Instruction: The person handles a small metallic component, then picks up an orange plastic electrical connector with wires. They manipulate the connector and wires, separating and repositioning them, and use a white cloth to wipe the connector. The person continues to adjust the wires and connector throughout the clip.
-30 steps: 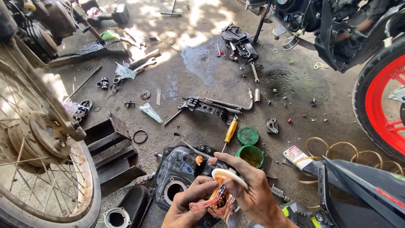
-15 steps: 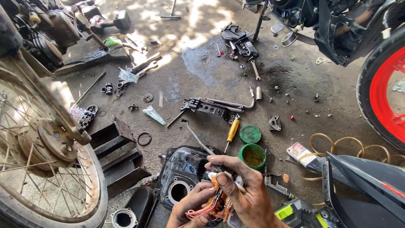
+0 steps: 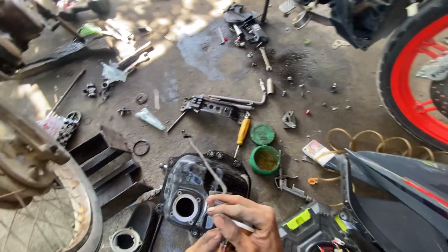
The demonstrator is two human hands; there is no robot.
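Wire [image 3: 205, 163], thin and grey, runs from the concrete floor [image 3: 196, 56] across the black headlight housing [image 3: 196, 186] into the right hand [image 3: 245, 219] at the bottom edge of the view. That hand is clenched around the wire's end and a small white plug [image 3: 242, 225]. The left hand [image 3: 207, 242] sits just below, mostly cut off, so I cannot tell its grip. The step looks like work on a connector; the next move likely calls for both hands staying close together. A yellow-handled screwdriver [image 3: 242, 133] and a green tub [image 3: 265, 160] lie near the housing.
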